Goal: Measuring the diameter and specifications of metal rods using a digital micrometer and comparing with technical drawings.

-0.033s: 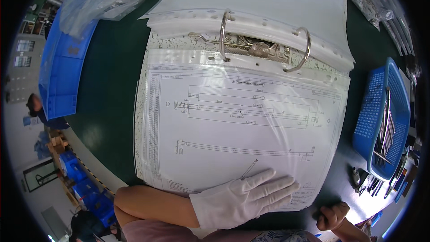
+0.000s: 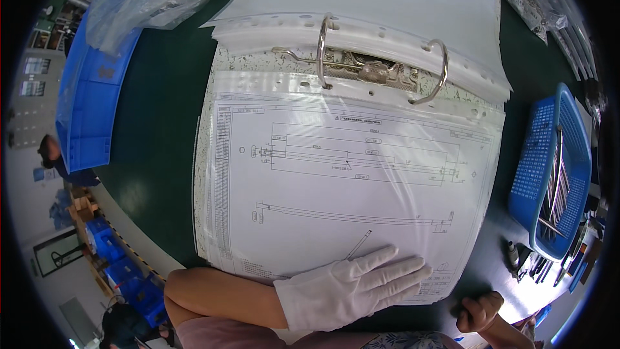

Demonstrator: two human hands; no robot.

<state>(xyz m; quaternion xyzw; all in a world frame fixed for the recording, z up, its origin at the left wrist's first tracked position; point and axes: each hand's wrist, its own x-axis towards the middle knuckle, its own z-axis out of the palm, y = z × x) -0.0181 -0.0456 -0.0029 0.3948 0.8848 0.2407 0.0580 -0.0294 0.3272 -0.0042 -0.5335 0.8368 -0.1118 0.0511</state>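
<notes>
A ring binder lies open before me, its two metal rings (image 2: 323, 52) standing up at the middle. Below them is a technical drawing (image 2: 352, 194) of long thin rods in a clear plastic sleeve that reflects light. My left hand (image 2: 355, 287), in a white glove, lies flat across the drawing's lower part with the fingers stretched out. It holds nothing. At the lower right, off the sheet's corner, my bare right hand (image 2: 479, 312) is curled into a fist by the table's near edge. Nothing shows sticking out of it.
On the right stands a blue basket (image 2: 523, 174) of thin metal rods, with pens and small tools (image 2: 539, 266) beside it. Bagged parts (image 2: 549, 6) lie at the far right. A blue bin (image 2: 90, 116) under plastic film stands left on the green tabletop (image 2: 158, 129). Other people are beyond.
</notes>
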